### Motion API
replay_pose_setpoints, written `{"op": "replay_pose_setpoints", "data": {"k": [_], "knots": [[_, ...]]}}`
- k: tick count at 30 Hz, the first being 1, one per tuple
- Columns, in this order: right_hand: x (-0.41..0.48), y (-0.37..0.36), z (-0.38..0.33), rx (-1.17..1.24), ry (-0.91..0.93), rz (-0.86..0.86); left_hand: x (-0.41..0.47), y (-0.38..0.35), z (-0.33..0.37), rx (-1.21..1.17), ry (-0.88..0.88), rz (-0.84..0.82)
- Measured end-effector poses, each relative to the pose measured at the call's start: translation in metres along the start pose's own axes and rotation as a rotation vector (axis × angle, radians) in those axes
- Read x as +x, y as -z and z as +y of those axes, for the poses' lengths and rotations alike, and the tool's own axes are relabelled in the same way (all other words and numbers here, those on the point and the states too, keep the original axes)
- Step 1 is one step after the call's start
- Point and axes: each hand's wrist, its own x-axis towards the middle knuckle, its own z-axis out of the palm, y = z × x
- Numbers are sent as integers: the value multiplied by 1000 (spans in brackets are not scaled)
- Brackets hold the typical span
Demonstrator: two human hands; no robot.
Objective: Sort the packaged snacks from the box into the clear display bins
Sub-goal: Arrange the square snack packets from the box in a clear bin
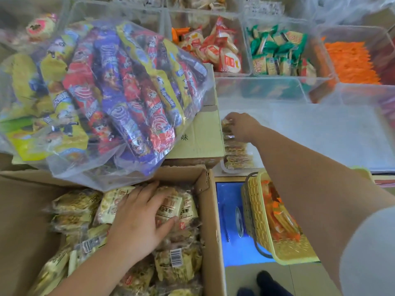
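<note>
An open cardboard box [210, 212] at the lower left holds several beige packaged snacks [175, 261]. My left hand [139, 218] lies in the box, its fingers and thumb curled round one beige packet [168, 208]. A large clear display bin [320, 133] fills the middle right. Along its left wall stands a row of the same snacks [236, 154]. My right hand [241, 127] reaches into the bin and pinches a packet [226, 122] at the far end of that row.
A clear bag of colourful snack packs [111, 88] rests on a closed carton [198, 133] behind the box. Further bins hold red [220, 52], green [277, 52] and orange [350, 63] snacks. A yellow basket [256, 212] sits on a blue surface [226, 210] below my right arm.
</note>
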Motion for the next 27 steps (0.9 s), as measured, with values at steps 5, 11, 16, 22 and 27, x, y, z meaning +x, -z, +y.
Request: {"op": "replay_pose_setpoints", "data": {"k": [5, 11, 16, 22, 27], "knots": [[15, -14, 0, 96, -30, -137, -10, -3, -19, -6, 2, 130], [19, -17, 13, 107, -17, -194, -18, -8, -28, -36, 102, 273], [12, -19, 16, -63, 19, -217, -24, -9, -33, -58, 253, 182], [-84, 2, -24, 323, 75, 399, -23, -6, -42, -153, 272, 29], [-215, -18, -82, 495, 301, 653, -30, 9, -53, -348, 223, -32]]}}
